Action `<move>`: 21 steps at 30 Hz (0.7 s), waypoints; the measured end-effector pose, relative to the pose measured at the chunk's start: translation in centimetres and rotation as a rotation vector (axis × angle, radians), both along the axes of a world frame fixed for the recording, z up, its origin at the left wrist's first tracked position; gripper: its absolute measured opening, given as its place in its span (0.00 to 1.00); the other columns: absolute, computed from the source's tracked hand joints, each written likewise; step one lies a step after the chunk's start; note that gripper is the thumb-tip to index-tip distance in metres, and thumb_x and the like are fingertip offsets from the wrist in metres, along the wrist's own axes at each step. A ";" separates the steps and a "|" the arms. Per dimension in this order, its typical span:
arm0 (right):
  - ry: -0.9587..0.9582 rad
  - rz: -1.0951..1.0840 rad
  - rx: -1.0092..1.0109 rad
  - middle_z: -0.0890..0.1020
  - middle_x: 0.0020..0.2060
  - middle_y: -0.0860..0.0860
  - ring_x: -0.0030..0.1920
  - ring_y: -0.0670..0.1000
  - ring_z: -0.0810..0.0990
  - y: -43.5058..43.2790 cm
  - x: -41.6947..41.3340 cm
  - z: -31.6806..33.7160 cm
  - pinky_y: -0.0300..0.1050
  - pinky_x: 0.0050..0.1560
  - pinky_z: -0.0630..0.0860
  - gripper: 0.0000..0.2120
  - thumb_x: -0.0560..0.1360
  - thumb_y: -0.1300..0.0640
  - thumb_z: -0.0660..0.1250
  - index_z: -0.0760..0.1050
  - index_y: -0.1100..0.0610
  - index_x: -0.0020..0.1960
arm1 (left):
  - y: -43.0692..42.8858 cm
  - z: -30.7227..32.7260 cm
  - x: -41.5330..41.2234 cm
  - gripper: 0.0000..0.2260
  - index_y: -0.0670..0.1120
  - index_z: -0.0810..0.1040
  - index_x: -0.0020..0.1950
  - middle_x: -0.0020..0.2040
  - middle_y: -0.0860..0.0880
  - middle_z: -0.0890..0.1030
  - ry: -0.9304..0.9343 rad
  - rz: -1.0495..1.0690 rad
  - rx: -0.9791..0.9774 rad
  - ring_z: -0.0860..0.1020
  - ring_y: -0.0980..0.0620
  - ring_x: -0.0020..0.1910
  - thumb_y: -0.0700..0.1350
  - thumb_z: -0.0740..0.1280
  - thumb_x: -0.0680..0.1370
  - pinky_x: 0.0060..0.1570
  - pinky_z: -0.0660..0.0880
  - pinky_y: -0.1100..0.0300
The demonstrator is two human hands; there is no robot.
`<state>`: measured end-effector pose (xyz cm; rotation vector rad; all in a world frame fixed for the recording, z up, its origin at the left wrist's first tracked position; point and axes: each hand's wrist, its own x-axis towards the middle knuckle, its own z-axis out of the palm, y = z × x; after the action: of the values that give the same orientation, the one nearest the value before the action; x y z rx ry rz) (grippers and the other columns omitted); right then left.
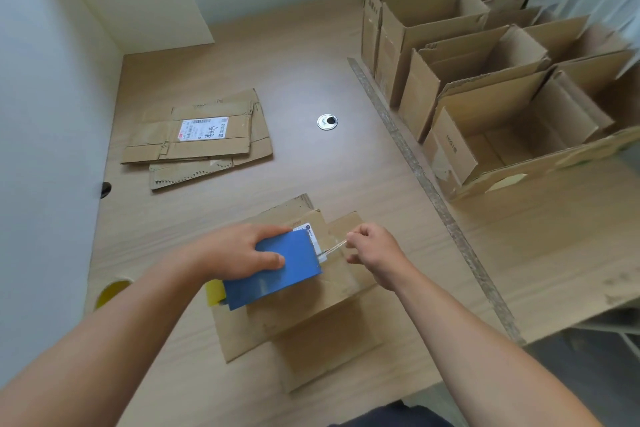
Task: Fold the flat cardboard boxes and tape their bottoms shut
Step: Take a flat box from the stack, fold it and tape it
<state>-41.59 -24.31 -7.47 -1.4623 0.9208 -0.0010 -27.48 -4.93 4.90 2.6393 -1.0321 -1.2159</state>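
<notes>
The left fingers (272, 258) are curled round a blue tape dispenser (287, 274), thumb on its top face, pressing it onto the box (311, 322) that lies in front of the person in the near middle of the tabletop (311, 62). The right fingers (353, 240) pinch the end of a clear tape strip (334, 247) drawn out of the dispenser's far end, just above the box's seam. A white sticker (309, 228) shows beside the dispenser; its print is too small to read.

Further back on the left lies a stack of flat boxes (194, 142). Its top one carries a white shipping label (202, 128) with a barcode and dark handwritten characters I cannot make out. A round metal grommet (327, 122) sits mid-table. A long ruler (415, 163) runs along the right, with open folded boxes (485, 80) standing beyond it; the nearest has a short vertical print, illegible. A yellow roll (114, 291) sits at the left edge.
</notes>
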 end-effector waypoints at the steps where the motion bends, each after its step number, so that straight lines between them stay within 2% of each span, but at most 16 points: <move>1: 0.017 -0.011 0.032 0.77 0.38 0.53 0.38 0.49 0.78 -0.1 -0.1 -0.2 0.43 0.39 0.81 0.10 0.78 0.62 0.64 0.72 0.60 0.38 | -0.2 -0.1 -0.1 0.27 0.68 0.61 0.75 0.65 0.58 0.74 -0.007 -0.006 0.009 0.74 0.53 0.58 0.60 0.65 0.77 0.56 0.72 0.56; 7: 0.092 -0.050 0.174 0.76 0.40 0.56 0.40 0.51 0.76 -0.3 0.7 -0.6 0.41 0.33 0.78 0.11 0.80 0.62 0.64 0.74 0.60 0.39 | -0.7 -0.6 -0.3 0.27 0.67 0.61 0.75 0.64 0.55 0.73 -0.043 -0.014 0.015 0.73 0.52 0.56 0.60 0.65 0.77 0.53 0.71 0.56; 12: 0.169 0.038 0.212 0.78 0.36 0.53 0.33 0.49 0.77 0.7 0.5 -1.1 0.39 0.29 0.73 0.09 0.80 0.55 0.65 0.73 0.56 0.42 | -1.0 -0.8 -0.8 0.27 0.67 0.61 0.75 0.65 0.53 0.73 -0.075 0.001 0.030 0.71 0.51 0.53 0.60 0.64 0.77 0.43 0.67 0.59; 14: 0.210 0.097 0.097 0.78 0.37 0.52 0.33 0.49 0.75 0.9 0.4 -1.2 0.42 0.32 0.73 0.10 0.79 0.51 0.66 0.73 0.55 0.41 | -1.2 -0.8 -0.9 0.27 0.67 0.61 0.75 0.66 0.53 0.73 -0.080 0.011 0.029 0.71 0.51 0.53 0.60 0.64 0.77 0.44 0.67 0.58; 15: 0.231 0.122 0.004 0.78 0.42 0.51 0.37 0.50 0.76 0.9 0.3 -1.2 0.45 0.36 0.75 0.10 0.78 0.48 0.66 0.74 0.54 0.44 | -1.2 -0.8 -0.9 0.27 0.66 0.62 0.75 0.66 0.53 0.73 -0.079 0.013 0.028 0.71 0.51 0.53 0.60 0.64 0.77 0.44 0.67 0.59; 16: 0.241 0.127 -0.052 0.77 0.50 0.51 0.43 0.51 0.77 0.9 0.2 -1.1 0.49 0.41 0.79 0.10 0.77 0.46 0.67 0.75 0.52 0.52 | -1.2 -0.8 -0.8 0.27 0.66 0.62 0.75 0.66 0.53 0.73 -0.074 0.016 0.026 0.71 0.51 0.53 0.60 0.64 0.77 0.44 0.67 0.59; 17: 0.255 0.119 -0.070 0.72 0.58 0.51 0.48 0.52 0.77 0.9 0.1 -0.8 0.49 0.42 0.80 0.16 0.76 0.45 0.68 0.72 0.50 0.61 | -1.1 -0.8 -0.7 0.27 0.66 0.62 0.75 0.66 0.53 0.73 -0.067 0.023 0.024 0.72 0.51 0.53 0.60 0.65 0.77 0.44 0.67 0.59; 18: 0.258 0.105 -0.089 0.68 0.61 0.51 0.50 0.52 0.76 0.9 -0.2 -0.6 0.47 0.40 0.80 0.21 0.76 0.45 0.70 0.68 0.48 0.65 | -1.0 -0.7 -0.6 0.27 0.65 0.62 0.75 0.66 0.53 0.73 -0.061 0.032 0.023 0.72 0.51 0.54 0.60 0.65 0.77 0.46 0.68 0.58; 19: 0.240 0.120 -0.180 0.67 0.60 0.51 0.49 0.51 0.75 0.9 -0.3 -0.5 0.44 0.41 0.77 0.20 0.76 0.45 0.70 0.68 0.48 0.64 | -0.9 -0.7 -0.6 0.27 0.65 0.63 0.75 0.66 0.53 0.73 -0.059 0.036 0.022 0.72 0.51 0.54 0.60 0.65 0.77 0.46 0.68 0.58; 21: 0.157 0.174 -0.397 0.73 0.51 0.50 0.46 0.51 0.74 1.0 -0.4 -0.1 0.42 0.43 0.69 0.10 0.78 0.47 0.67 0.73 0.53 0.51 | -0.8 -0.8 -0.6 0.27 0.66 0.62 0.75 0.66 0.53 0.73 -0.062 0.033 0.022 0.73 0.51 0.55 0.60 0.65 0.77 0.47 0.69 0.58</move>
<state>-41.98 -23.29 -7.61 -1.9301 0.9522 0.0634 -28.11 -5.72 4.14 2.7156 -0.9847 -1.1535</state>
